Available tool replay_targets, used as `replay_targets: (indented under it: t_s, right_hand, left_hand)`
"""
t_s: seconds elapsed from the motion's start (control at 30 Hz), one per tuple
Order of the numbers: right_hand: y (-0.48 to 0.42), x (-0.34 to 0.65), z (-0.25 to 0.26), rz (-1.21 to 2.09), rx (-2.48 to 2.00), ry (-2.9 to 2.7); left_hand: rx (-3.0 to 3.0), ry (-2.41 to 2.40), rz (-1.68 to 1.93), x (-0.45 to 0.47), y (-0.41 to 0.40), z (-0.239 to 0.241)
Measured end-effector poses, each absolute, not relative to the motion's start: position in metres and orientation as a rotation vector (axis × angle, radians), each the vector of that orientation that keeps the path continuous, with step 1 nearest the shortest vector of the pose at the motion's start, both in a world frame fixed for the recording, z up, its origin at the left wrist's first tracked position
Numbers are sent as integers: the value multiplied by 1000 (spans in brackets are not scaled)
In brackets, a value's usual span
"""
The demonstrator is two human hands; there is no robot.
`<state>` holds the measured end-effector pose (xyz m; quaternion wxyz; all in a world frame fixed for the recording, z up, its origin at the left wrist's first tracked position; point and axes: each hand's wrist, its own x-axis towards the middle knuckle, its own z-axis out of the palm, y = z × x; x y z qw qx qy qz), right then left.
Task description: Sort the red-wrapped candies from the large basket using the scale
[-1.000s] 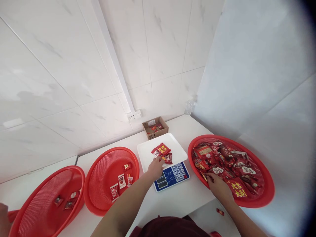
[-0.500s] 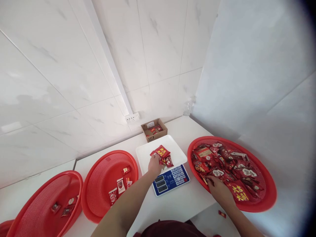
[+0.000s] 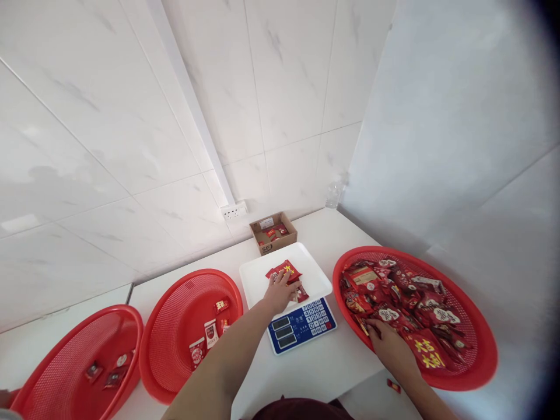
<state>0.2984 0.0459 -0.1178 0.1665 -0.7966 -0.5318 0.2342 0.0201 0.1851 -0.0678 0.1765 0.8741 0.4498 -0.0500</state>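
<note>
Marbled tile [image 3: 297,76], rnd mesh baskets [image 3: 486,350] — hands [image 3: 279,294] at shiny pkts [image 3: 286,269]

White table [image 3: 306,366] under red baskets [image 3: 172,318], a digital scale [image 3: 301,324] and a cardboard box [image 3: 280,241]

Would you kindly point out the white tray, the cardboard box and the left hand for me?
White tray [image 3: 255,281]: head view, bare surface, left side.
Cardboard box [image 3: 280,243]: head view, front wall.
Left hand [image 3: 277,294]: head view, back of the hand.

The candy wrappers [image 3: 431,353] were glossy film, the baskets [image 3: 175,303] shiny perforated plastic. The scale tray [image 3: 254,281] looked like smooth plastic, the box [image 3: 281,242] matt cardboard.
</note>
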Motion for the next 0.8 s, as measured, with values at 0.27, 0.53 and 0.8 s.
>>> replay_targets:
  t_s: [0.27, 0.53, 0.8]
  right_hand:
    - [46, 302, -127, 604, -2252, -1571]
    - [48, 303, -129, 598, -2251, -1561]
    - [46, 301, -125, 605, -2234, -1558]
  left_hand:
    - [2539, 1199, 1, -9, 181, -61]
    - [2572, 1138, 12, -8, 150, -64]
    - [2298, 1474, -20, 3, 172, -58]
